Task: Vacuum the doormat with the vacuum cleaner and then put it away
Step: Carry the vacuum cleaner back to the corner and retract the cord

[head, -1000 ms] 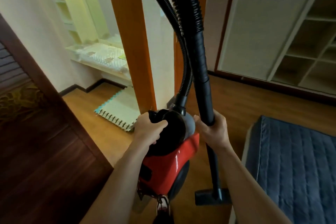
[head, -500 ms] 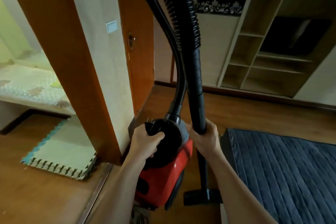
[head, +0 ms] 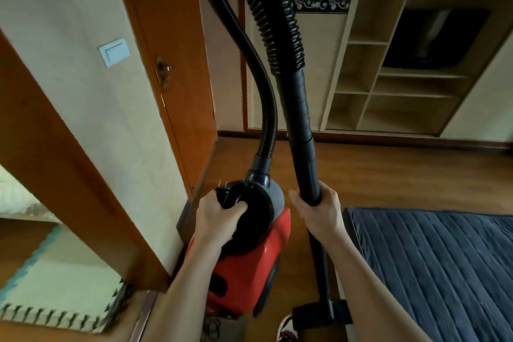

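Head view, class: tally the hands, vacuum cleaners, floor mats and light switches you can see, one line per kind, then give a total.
Hands: 2, left hand and right hand
Vacuum cleaners: 1, red vacuum cleaner
Floor mats: 2, blue mat and foam mat
Light switches: 1, light switch
Total: 6

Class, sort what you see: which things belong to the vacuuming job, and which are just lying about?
Job: vacuum, hose, wand, nozzle, left hand, right hand; perhaps the blue mat or foam mat.
Lying about: shelves, switch, door.
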`<state>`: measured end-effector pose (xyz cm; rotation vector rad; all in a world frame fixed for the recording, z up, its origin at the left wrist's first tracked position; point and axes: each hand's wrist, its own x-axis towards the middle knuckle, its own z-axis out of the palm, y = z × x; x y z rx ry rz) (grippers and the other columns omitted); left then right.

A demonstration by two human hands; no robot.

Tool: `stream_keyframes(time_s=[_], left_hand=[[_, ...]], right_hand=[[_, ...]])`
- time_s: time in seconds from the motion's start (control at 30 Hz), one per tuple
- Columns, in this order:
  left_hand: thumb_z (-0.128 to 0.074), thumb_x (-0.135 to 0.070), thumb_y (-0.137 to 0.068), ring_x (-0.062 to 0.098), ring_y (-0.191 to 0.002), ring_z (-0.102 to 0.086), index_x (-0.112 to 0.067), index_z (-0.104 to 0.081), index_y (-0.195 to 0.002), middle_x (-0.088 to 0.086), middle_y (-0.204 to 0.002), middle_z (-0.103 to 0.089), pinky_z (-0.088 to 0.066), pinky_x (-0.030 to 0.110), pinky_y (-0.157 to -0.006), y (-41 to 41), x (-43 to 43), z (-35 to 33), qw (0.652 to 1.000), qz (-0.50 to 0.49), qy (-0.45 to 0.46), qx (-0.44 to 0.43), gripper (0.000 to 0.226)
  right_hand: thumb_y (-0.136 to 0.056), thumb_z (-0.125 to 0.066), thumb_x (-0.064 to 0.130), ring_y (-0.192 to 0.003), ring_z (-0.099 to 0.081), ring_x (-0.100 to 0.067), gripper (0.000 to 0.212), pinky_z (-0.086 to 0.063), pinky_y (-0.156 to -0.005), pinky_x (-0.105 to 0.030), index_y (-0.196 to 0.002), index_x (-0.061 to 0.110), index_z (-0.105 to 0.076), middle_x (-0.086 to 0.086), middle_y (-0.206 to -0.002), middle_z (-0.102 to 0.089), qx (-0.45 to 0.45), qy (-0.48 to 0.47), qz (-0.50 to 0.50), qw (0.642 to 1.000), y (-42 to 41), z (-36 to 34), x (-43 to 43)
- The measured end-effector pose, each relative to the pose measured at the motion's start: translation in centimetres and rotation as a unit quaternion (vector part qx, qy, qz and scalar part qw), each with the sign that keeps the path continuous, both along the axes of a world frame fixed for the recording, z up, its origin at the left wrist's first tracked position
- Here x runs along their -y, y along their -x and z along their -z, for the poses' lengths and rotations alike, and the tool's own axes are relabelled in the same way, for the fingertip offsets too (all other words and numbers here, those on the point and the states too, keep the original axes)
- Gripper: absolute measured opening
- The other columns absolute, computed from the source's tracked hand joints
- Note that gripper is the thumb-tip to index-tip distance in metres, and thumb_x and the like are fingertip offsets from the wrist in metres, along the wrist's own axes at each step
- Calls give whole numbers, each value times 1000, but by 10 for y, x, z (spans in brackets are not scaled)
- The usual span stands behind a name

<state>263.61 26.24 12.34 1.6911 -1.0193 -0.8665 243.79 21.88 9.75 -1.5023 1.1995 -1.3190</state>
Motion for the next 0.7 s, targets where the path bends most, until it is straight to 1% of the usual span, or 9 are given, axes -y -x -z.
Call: stream_keyframes(time_s=[0.07,0.1,0.13,0.2,0.3,0.37,0.47,0.6,0.7], left_hand=[[-69,-10,-80,18,-43,-53,-14,-60,-77,5,-58,-57,-38,25,-40,11,37,-1,1000,8,2,10,10],[-69,-10,-80,16,-41,-51,-13,-59,-77,6,-56,-55,-38,24,-39,18,56,-2,1000,12,0,17,11],[-68,-10,-81,15,-39,-50,-13,-57,-76,6,-55,-54,-37,23,-38,24,75,-4,1000,17,-2,23,12],[-68,-9,-82,12,-36,-48,-15,-53,-72,3,-52,-51,-36,22,-38,36,115,-9,999,21,-2,35,19],[-67,-8,-82,13,-36,-45,-14,-49,-69,2,-50,-47,-35,23,-39,54,170,-17,999,19,-4,42,23],[-67,-10,-84,14,-37,-45,-13,-49,-71,3,-51,-47,-35,24,-39,66,203,-20,999,27,-10,42,22],[-68,-11,-85,13,-36,-44,-11,-51,-74,2,-50,-47,-35,24,-38,80,244,-23,998,35,-14,43,20],[-69,-11,-85,12,-35,-46,-11,-54,-77,1,-50,-50,-34,22,-36,95,295,-27,998,41,-2,46,17],[-70,-12,-85,12,-35,-46,-10,-55,-80,4,-54,-52,-34,22,-36,105,331,-25,998,48,2,41,16]], right_hand=[[-88,-75,5,-51,-49,-11,28,-44,-50,-23,-74,21,-56,1,-60,-53,-3,7,0,1000,11,4,42],[-88,-75,5,-50,-48,-10,29,-44,-49,-22,-73,21,-55,5,-59,-53,0,10,-1,1000,18,5,64],[-88,-75,4,-48,-48,-6,31,-43,-48,-19,-72,21,-54,7,-56,-54,9,13,-2,1000,24,4,86],[-88,-74,1,-45,-46,-3,36,-39,-46,-13,-70,21,-50,12,-52,-52,19,23,-9,1000,37,4,128],[-86,-75,0,-47,-42,-5,38,-38,-46,-18,-68,20,-49,8,-55,-47,30,30,-2,999,57,5,183],[-85,-76,-1,-49,-43,-7,38,-39,-46,-20,-68,20,-50,4,-58,-48,36,32,8,999,68,2,215],[-86,-75,0,-50,-45,-8,38,-41,-47,-21,-72,25,-51,4,-60,-50,26,47,4,999,80,-5,249],[-87,-74,0,-52,-49,-18,36,-45,-49,-33,-74,26,-52,1,-62,-52,38,51,11,998,95,-9,292],[-87,-74,1,-52,-48,-16,36,-44,-49,-29,-74,26,-52,5,-61,-51,30,49,26,998,106,-4,323]])
